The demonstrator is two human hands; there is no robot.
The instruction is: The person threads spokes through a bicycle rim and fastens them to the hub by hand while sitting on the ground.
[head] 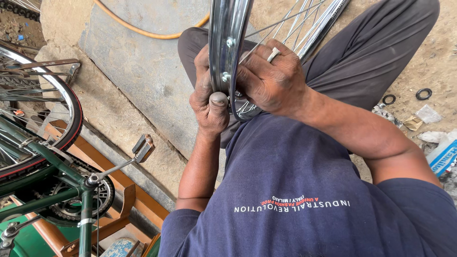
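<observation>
From the head camera, we grip a chrome bicycle wheel rim (228, 43) upright over our lap: left hand (209, 102) clasps its edge, right hand (271, 81) closes around spokes (295, 24). Seemingly spoke adjustment; steady fingers needed. Green bicycle (52, 176) stands left.

The chrome wheel rim (228, 43) runs out past the top edge, so only a short arc and part of the spokes (304, 19) show, and the left hand (209, 95) and right hand (271, 78) hide the stretch they clasp, with most fingertips out of sight behind it. The green bicycle (57, 190) is cut off by the left and bottom edges. The two small black rings (423, 93) on the ground are too small to identify.
</observation>
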